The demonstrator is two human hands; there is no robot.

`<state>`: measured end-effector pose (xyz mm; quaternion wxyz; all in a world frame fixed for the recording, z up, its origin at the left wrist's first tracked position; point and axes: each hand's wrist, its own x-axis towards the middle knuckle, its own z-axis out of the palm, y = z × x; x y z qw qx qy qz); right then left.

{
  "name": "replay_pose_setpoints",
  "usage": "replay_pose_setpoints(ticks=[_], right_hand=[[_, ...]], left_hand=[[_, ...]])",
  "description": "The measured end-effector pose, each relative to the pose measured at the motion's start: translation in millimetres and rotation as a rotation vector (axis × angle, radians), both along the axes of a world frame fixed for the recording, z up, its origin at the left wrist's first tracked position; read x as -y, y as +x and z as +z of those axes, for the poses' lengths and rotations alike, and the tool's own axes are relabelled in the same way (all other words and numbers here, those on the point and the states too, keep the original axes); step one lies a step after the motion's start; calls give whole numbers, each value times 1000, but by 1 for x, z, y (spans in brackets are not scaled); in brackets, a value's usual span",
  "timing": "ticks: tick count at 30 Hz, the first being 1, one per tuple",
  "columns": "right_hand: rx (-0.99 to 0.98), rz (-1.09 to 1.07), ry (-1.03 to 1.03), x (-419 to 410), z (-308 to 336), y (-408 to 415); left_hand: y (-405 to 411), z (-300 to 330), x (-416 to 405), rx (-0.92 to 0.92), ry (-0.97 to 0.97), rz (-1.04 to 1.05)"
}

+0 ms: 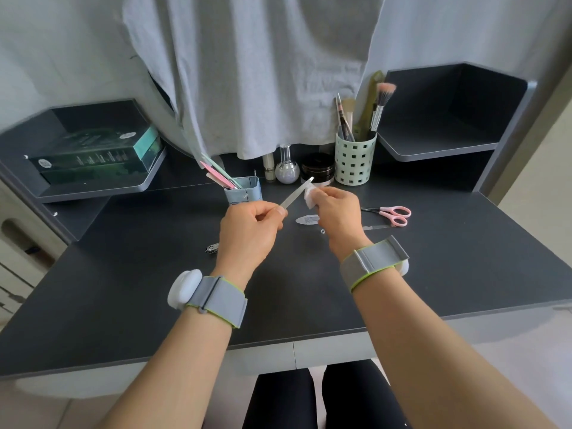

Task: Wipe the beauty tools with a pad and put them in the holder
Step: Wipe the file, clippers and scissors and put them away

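My left hand [251,228] pinches the near end of a thin pale nail file [297,192], which slants up and to the right above the dark desk. My right hand [336,212] grips a white pad [310,193] folded against the file near its far tip. Just behind my left hand stands a small blue-grey holder [247,193] with pink and mint files [220,174] leaning out of it. On the desk lie pink-handled scissors [392,213], a thin metal tool [376,227], a nail clipper [212,248] and a small silvery packet [306,219].
A green perforated cup [355,161] with brushes stands at the back right beside a dark jar [318,171] and a round bottle [287,169]. A grey cloth [247,72] hangs behind. Boxes [96,156] sit on the left shelf. The right shelf [439,140] juts over the desk.
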<state>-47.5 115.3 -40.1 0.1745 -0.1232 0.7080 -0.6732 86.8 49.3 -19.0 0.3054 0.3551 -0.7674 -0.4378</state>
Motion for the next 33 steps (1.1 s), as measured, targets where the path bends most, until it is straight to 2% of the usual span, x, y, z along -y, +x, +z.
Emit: replay_pose_setpoints(ticks=[5,12,17,26,33], right_hand=[[-40,20,104,-13,-3,-3],[-245,235,486,-29,1,4],[-326,314,622,-31,2,12],[-357,426,702,-37,8,26],[-331,305,498,-38,17,19]], left_hand=[[2,-6,-3,10,23,11],[8,-11,-7,-14,46,37],[11,-13,-11,-27,31,61],[12,-19,-19,-54,79,72],[2,-17,-24,-66,197,61]])
